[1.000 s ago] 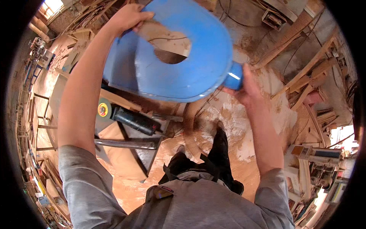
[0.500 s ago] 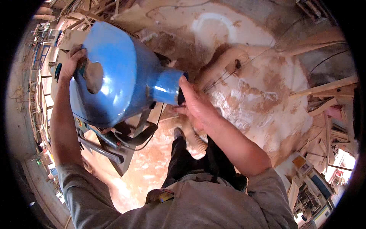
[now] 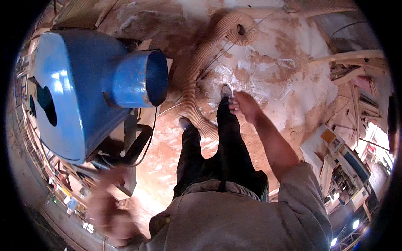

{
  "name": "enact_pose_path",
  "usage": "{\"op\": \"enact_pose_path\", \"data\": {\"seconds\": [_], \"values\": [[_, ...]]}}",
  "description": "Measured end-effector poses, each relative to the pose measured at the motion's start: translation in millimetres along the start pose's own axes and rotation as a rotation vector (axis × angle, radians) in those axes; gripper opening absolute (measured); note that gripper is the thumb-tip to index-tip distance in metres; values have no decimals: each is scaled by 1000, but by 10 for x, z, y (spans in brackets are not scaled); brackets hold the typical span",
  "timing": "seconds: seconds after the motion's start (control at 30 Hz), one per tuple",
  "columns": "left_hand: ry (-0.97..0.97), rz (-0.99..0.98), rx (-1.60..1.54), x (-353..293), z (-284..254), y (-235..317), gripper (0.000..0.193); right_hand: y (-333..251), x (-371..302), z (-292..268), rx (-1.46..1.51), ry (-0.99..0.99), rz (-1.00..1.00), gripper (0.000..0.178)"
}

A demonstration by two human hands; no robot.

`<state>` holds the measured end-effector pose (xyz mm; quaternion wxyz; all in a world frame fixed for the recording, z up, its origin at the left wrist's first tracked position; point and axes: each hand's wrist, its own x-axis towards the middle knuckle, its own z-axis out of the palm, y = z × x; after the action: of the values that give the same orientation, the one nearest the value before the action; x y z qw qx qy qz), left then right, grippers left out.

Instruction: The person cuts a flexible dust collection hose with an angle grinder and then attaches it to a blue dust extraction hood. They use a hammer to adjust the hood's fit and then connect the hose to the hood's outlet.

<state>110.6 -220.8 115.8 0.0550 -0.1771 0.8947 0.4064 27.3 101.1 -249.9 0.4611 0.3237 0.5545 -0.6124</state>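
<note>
At the left stands a blue sheet-metal hood (image 3: pixel 94 75) with a round pipe outlet (image 3: pixel 156 78) facing right. Its flat left face has a dark cut-out opening (image 3: pixel 46 106). My left hand (image 3: pixel 113 180) is below the hood, apart from its shell, and motion smears its fingers. Over the dusty floor, by my shoe, my right hand (image 3: pixel 247 106) hangs in the air. Its fingers are loosely bent, the thumb stands off them, and nothing shows in the grasp. Neither hand touches the outlet.
A ribbed beige hose (image 3: pixel 190 88) curves along the floor past my feet, its open end (image 3: pixel 240 29) beyond them. Wooden boards (image 3: pixel 349 55) lie at the right. A machine (image 3: pixel 339 163) stands at the lower right. A black cable (image 3: pixel 154 129) hangs under the outlet.
Both hands have come off the blue hood. My left hand has dropped toward my body; my right has moved right. The hood now appears farther left and lower, with its outlet uncovered.
</note>
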Motion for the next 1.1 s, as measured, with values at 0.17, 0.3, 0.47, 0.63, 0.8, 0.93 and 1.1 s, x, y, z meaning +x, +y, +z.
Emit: {"op": "enact_pose_path", "data": {"seconds": [0.17,0.3,0.47,0.63,0.8,0.93,1.1], "values": [[-544,-502,-600,-489,1000,-1043,45,945,-65,-10,25,67,160,52],[-644,-475,-145,-761,1620,-1805,50,1291,-184,-152,38,40,154,43],[-366,-784,-432,-1646,2316,-3063,58,1241,251,-419,-240,-32,197,40],[-257,-1390,-390,-2141,2904,-3094,76,1251,927,-1109,-531,-54,101,39],[-299,-1367,-445,-2382,3456,-2876,75,1523,784,-1616,-548,48,128,43],[-344,-1137,-487,-2555,3771,-3078,72,1997,605,-1834,-634,78,155,54],[-342,-928,-522,-2717,4112,-3472,72,2776,607,-1802,-949,-2,-162,71]]}}
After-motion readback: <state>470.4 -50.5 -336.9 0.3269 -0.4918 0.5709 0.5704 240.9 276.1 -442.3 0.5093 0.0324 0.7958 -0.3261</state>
